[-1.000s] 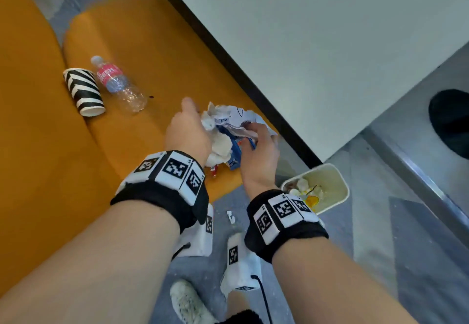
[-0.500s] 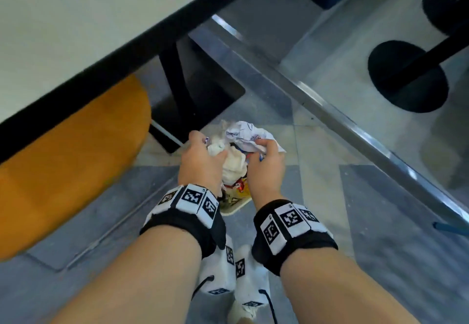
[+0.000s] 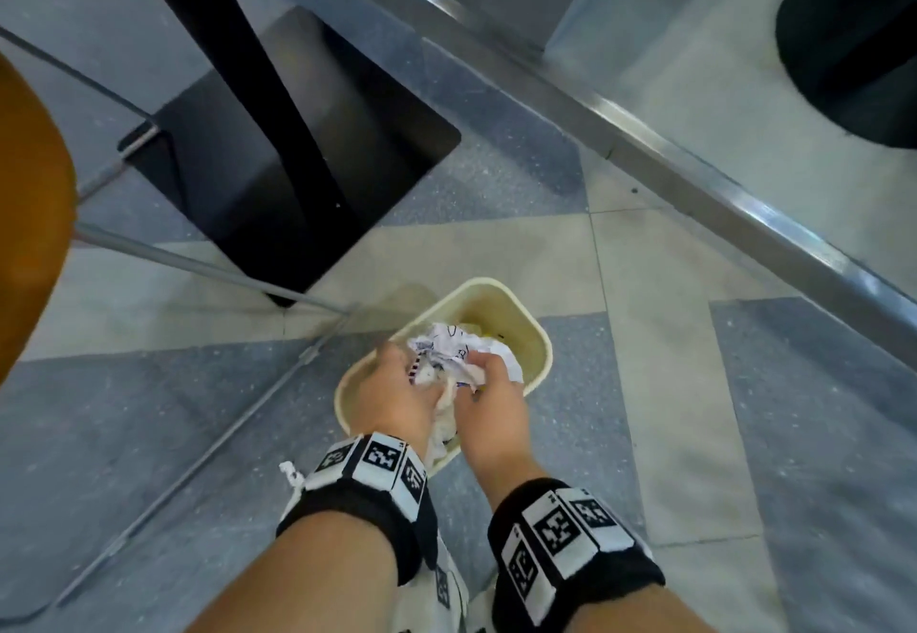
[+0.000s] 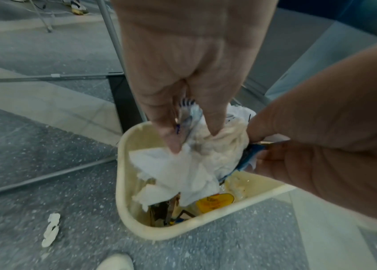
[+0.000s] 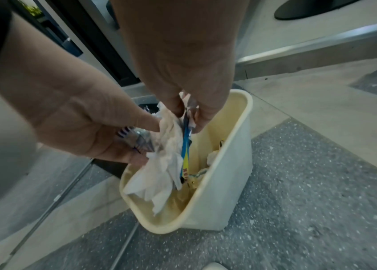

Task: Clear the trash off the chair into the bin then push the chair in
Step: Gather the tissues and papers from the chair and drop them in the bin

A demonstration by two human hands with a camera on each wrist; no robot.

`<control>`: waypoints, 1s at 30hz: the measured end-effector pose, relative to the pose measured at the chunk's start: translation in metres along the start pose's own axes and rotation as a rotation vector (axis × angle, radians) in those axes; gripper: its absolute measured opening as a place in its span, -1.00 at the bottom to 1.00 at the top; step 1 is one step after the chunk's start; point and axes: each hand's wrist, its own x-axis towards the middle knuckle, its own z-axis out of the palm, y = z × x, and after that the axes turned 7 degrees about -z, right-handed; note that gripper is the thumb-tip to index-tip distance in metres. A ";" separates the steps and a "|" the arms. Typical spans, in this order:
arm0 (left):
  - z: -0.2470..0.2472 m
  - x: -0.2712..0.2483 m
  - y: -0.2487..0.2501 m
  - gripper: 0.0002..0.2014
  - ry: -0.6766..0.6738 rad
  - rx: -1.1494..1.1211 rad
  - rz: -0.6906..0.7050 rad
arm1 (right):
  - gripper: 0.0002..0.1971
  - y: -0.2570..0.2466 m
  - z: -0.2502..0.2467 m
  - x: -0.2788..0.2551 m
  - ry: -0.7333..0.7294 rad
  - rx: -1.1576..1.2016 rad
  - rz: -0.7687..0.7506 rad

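Left hand and right hand together pinch a crumpled wad of white tissue, printed paper and a blue-yellow wrapper, fingers curled into it from both sides. Left wrist view: left fingers dig into wad, loose white tissue sheet hangs down from it. Right wrist view: right fingertips clamp blue wrapper strip and tissue. Wad is held directly over the open mouth of a cream rectangular plastic bin, its hanging end dipping below the rim. Inside bin: yellow packet, brown scraps, more tissue. Bin stands on grey-and-beige tiled floor. Small white paper scrap lies on floor just left of bin. Orange chair seat edge well left of bin. Black square table base with post beyond bin.
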 end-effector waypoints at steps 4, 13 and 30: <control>0.009 0.010 -0.003 -0.65 -0.036 0.008 0.027 | -0.51 0.000 0.000 0.009 -0.088 -0.013 0.029; -0.037 -0.025 0.010 -0.75 -0.012 -0.158 0.076 | -0.59 -0.045 -0.021 -0.028 -0.136 -0.058 -0.102; -0.315 -0.108 -0.153 -0.72 0.419 -0.312 -0.110 | -0.74 -0.259 0.145 -0.221 -0.422 -0.432 -0.697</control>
